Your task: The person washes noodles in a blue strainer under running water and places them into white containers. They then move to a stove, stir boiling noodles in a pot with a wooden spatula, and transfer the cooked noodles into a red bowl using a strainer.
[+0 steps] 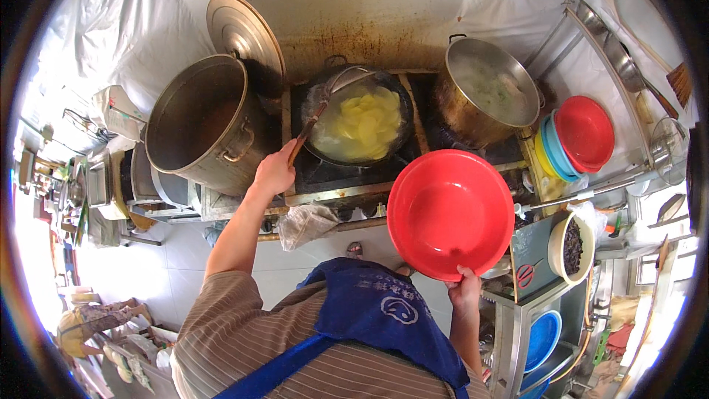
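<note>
My left hand (275, 170) grips the wooden handle of a long-handled ladle or skimmer (346, 78). Its metal head lies over the upper part of a dark wok (411, 116), with the type of head hard to make out. Pale yellow slices, which look like potato (365, 122), sit in cloudy liquid inside the wok. By the lower rim, my right hand (465, 286) holds a red plastic basin (443, 213) tilted toward me, with its inside bare. The basin hangs in front of the stove, below and right of the wok.
A tall metal stockpot (194, 116) stands left of the wok, a round lid (243, 33) leaning behind it. Right of the wok, another pot (487, 86) holds steaming liquid. Farther right are stacked basins (584, 133), red scissors (526, 275) and a cream bowl (554, 249) of dark food.
</note>
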`<action>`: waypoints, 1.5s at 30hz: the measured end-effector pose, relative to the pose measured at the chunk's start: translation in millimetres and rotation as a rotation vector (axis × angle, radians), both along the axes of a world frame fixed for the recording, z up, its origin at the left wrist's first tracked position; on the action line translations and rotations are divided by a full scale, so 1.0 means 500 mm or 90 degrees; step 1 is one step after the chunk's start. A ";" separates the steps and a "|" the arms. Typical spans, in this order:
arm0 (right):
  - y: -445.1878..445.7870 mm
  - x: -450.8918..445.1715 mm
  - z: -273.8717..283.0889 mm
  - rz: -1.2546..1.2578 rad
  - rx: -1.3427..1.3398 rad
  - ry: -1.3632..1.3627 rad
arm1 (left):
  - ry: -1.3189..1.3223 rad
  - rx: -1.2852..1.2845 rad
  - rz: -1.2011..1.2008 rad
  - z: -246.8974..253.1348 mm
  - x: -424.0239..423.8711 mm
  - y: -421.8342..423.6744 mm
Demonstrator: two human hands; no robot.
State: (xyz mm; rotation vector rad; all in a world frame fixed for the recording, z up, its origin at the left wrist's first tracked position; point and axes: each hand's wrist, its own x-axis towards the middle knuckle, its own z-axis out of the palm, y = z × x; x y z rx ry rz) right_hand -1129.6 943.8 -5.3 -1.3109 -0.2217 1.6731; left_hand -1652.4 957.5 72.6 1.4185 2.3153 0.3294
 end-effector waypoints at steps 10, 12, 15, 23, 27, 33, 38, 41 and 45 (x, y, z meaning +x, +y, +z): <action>0.008 -0.015 0.014 0.024 0.029 0.011 | 0.124 0.008 -0.033 -0.085 -0.122 0.043; 0.007 -0.001 -0.007 0.021 0.024 0.015 | 0.043 -0.059 -0.012 -0.089 -0.124 0.045; 0.006 0.007 -0.012 -0.003 0.007 0.038 | -0.203 -0.160 0.080 -0.014 -0.087 0.026; 0.011 0.014 -0.012 -0.024 -0.002 0.023 | -0.497 -0.183 0.169 0.011 -0.045 -0.021; 0.020 0.016 -0.014 -0.016 0.009 0.026 | -0.629 -0.171 0.188 -0.010 -0.031 -0.025; 0.032 0.018 -0.023 -0.012 0.003 0.039 | -0.802 -0.134 0.235 -0.078 -0.008 -0.019; 0.030 0.014 -0.018 0.004 0.012 0.010 | -0.875 -0.125 0.254 -0.109 0.007 -0.022; 0.033 0.008 -0.016 0.015 0.010 0.021 | -0.923 -0.095 0.274 -0.120 0.020 -0.015; 0.031 0.016 -0.040 0.014 0.001 0.015 | -1.005 -0.073 0.277 -0.140 0.031 -0.002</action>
